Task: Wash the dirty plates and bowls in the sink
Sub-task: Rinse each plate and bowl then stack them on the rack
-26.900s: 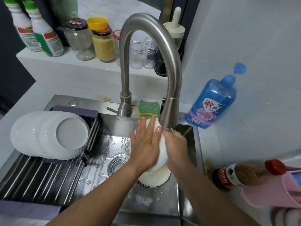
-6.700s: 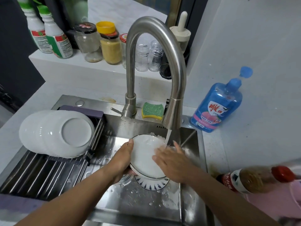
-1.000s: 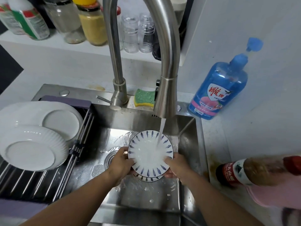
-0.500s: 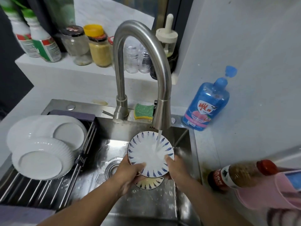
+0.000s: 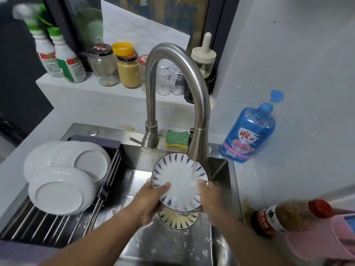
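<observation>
Left hand (image 5: 148, 203) grips the lower left rim of the round white plate with blue dashes (image 5: 176, 177), thumb laid on its face. Right hand (image 5: 209, 198) grips the lower right rim likewise. Plate is held tilted above the stainless steel sink (image 5: 172, 246), under water running from the curved brushed-steel faucet (image 5: 198, 146). Second plate of like pattern (image 5: 178, 220) lies in the basin directly beneath. White ribbed dishes (image 5: 61, 192) rest upturned on the metal bar rack (image 5: 48, 223), left side.
</observation>
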Demonstrator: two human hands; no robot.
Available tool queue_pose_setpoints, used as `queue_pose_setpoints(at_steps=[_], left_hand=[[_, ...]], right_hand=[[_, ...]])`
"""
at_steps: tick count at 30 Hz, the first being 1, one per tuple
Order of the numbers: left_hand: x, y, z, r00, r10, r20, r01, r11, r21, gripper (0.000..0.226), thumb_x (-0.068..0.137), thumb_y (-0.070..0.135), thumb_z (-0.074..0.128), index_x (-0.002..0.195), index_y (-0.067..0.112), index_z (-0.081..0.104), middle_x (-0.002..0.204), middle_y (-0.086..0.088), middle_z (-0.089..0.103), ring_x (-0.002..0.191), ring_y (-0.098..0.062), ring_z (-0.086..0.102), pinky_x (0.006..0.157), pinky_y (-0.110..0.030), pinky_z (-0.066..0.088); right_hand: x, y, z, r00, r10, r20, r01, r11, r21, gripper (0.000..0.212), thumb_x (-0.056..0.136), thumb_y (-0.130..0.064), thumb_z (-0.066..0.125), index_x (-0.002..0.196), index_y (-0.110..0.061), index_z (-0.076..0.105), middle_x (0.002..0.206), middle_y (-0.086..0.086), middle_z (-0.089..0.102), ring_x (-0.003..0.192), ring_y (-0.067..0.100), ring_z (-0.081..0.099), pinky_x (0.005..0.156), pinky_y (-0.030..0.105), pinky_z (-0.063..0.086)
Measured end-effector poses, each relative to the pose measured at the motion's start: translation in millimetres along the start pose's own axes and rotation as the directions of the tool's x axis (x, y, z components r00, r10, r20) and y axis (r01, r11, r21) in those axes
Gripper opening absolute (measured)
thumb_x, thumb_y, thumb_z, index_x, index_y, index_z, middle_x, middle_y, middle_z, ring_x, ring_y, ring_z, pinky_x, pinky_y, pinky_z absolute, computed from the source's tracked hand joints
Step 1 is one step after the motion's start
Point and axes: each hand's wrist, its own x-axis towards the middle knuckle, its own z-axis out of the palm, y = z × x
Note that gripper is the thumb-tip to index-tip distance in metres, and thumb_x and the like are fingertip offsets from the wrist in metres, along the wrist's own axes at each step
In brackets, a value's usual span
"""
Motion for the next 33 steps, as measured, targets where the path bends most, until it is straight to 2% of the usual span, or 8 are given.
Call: queue_pose_setpoints(at_steps=[4, 8, 12, 17, 22, 27, 30, 33], left_hand=[[-22, -37, 30, 0.999, -0.010, -0.043, 0.004, 0.993, -0.121, 0.031, 0.088, -0.016, 0.062, 0.114, 0.001, 0.067, 0.099, -0.019, 0.078, 0.089, -0.033, 0.076, 0.072, -0.038, 0.061], [-14, -31, 21, 0.994, 0.042, -0.101, -0.050, 0.995, -0.084, 0.033, 0.094, -0.012, 0.057, 0.120, 0.007, 0.064, 0.103, -0.013, 0.078, 0.094, -0.033, 0.076, 0.077, -0.043, 0.062], [-8, 3, -4, 1.000, 0.006, 0.001, -0.006, 0.995, 0.097, 0.029, 0.098, -0.002, 0.059, 0.122, 0.015, 0.061, 0.106, -0.012, 0.078, 0.093, -0.031, 0.076, 0.074, -0.046, 0.063], [-3, 30, -14, 0.996, -0.072, 0.057, 0.057, 0.970, 0.234, 0.025, 0.099, 0.012, 0.065, 0.123, 0.008, 0.060, 0.106, -0.015, 0.077, 0.089, -0.030, 0.076, 0.060, -0.039, 0.064], [-10, 4, 14, 0.999, 0.003, -0.034, -0.005, 0.997, -0.076, 0.034, 0.090, -0.004, 0.069, 0.121, 0.010, 0.064, 0.099, -0.010, 0.079, 0.083, -0.025, 0.077, 0.059, -0.031, 0.059], [-19, -23, 32, 0.992, 0.083, -0.097, -0.095, 0.988, -0.123, 0.050, 0.087, -0.019, 0.058, 0.126, 0.013, 0.059, 0.107, -0.012, 0.077, 0.093, -0.033, 0.076, 0.069, -0.040, 0.062], [-15, -6, 15, 0.998, 0.038, -0.049, -0.040, 0.998, -0.057, 0.047, 0.089, -0.018, 0.057, 0.126, 0.010, 0.060, 0.108, -0.014, 0.077, 0.095, -0.035, 0.075, 0.073, -0.047, 0.063], [-19, 17, 2, 0.997, -0.063, 0.052, 0.062, 0.997, 0.036, 0.033, 0.095, -0.011, 0.058, 0.120, 0.010, 0.061, 0.103, -0.013, 0.078, 0.092, -0.033, 0.076, 0.069, -0.048, 0.064]], right_hand=[[-19, 17, 25, 0.991, 0.128, -0.044, -0.114, 0.966, 0.233, 0.022, 0.107, -0.031, 0.046, 0.104, -0.019, 0.065, 0.091, 0.011, 0.072, 0.068, 0.026, 0.067, 0.046, 0.027, 0.049], [-20, 18, 22, 0.996, 0.085, 0.006, -0.086, 0.988, 0.129, 0.018, 0.105, -0.027, 0.052, 0.101, -0.013, 0.065, 0.083, 0.012, 0.072, 0.058, 0.025, 0.066, 0.042, 0.029, 0.049], [8, -1, -6, 0.994, -0.090, 0.057, 0.102, 0.959, -0.266, 0.022, 0.104, -0.018, 0.050, 0.110, -0.002, 0.064, 0.088, 0.005, 0.063, 0.083, 0.023, 0.059, 0.074, 0.033, 0.052], [27, -21, -23, 0.954, -0.144, 0.262, 0.215, 0.940, -0.264, 0.023, 0.103, -0.036, 0.048, 0.105, -0.017, 0.062, 0.096, -0.001, 0.073, 0.094, 0.020, 0.070, 0.092, 0.043, 0.055], [19, -5, -5, 0.995, -0.092, 0.038, 0.096, 0.990, -0.100, 0.031, 0.100, -0.046, 0.049, 0.105, -0.020, 0.065, 0.101, 0.000, 0.073, 0.095, 0.022, 0.070, 0.092, 0.051, 0.057], [-2, 4, 16, 0.997, -0.030, -0.076, 0.034, 0.999, 0.040, 0.027, 0.104, -0.029, 0.052, 0.118, -0.011, 0.066, 0.109, 0.002, 0.072, 0.101, 0.025, 0.069, 0.096, 0.047, 0.056], [5, -8, 0, 0.990, -0.131, -0.044, 0.124, 0.983, -0.138, 0.018, 0.104, -0.024, 0.053, 0.110, -0.011, 0.064, 0.092, -0.003, 0.064, 0.086, 0.016, 0.062, 0.082, 0.035, 0.054], [17, -34, -20, 0.950, -0.282, 0.131, 0.311, 0.862, -0.400, 0.025, 0.106, -0.028, 0.046, 0.104, -0.011, 0.064, 0.090, 0.001, 0.063, 0.079, 0.014, 0.054, 0.070, 0.028, 0.042]])
